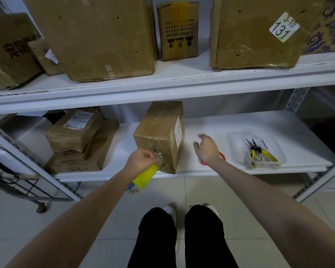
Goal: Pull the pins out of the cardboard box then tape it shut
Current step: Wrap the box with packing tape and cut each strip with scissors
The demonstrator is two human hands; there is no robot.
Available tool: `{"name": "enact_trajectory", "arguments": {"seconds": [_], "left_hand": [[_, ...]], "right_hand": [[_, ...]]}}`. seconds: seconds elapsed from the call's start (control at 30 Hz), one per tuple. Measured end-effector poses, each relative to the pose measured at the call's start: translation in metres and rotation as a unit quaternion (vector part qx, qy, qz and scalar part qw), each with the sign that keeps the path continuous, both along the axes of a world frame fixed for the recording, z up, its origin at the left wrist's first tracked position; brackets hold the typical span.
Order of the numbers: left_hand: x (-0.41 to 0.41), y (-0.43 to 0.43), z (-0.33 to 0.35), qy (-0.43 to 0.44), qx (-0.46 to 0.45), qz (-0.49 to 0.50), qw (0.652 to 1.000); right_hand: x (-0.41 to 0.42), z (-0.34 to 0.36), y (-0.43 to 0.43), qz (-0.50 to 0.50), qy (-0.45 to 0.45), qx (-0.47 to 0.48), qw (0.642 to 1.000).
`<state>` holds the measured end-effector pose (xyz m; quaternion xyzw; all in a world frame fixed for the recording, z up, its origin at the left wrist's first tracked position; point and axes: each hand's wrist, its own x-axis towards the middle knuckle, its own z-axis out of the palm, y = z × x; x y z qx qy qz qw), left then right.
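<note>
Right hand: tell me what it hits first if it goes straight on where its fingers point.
Probably the cardboard box: the right hand is open above the shelf, fingers aimed left toward the box's labelled side. Depth is unclear, so it might pass behind the box.

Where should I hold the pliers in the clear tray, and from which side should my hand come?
Grip the pliers by their yellow handles, coming from above and from the front. The tips point toward the back of the shelf, the handles lie nearest you, and the tray is open on top.
</note>
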<state>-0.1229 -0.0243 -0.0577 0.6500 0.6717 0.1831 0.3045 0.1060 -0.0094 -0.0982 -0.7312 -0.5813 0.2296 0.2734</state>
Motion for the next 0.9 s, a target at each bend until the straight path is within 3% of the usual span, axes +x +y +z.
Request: {"name": "enact_trajectory", "arguments": {"seconds": [0.07,0.17,0.27,0.53,0.73,0.9], "left_hand": [[-0.005,0.002,-0.002,-0.006,0.004,0.002,1.000],[-0.011,0.004,-0.003,-0.007,0.014,-0.001,1.000],[-0.019,0.004,-0.001,-0.018,0.015,-0.004,1.000],[-0.036,0.003,0.011,-0.102,0.056,0.006,0.993],[-0.040,0.002,0.017,-0.154,0.045,0.005,0.987],[-0.038,-0.006,0.029,-0.157,0.086,0.015,0.984]], "right_hand": [[-0.034,0.022,0.001,0.041,0.007,0.161,0.986],[-0.071,0.041,0.005,0.141,-0.145,0.259,0.944],[-0.084,0.037,0.008,0.155,-0.219,0.214,0.939],[-0.105,0.052,0.004,0.159,-0.164,0.109,0.967],[-0.099,0.055,0.006,0.136,-0.207,0.148,0.957],[-0.100,0.053,0.004,0.155,-0.175,0.163,0.959]]}}
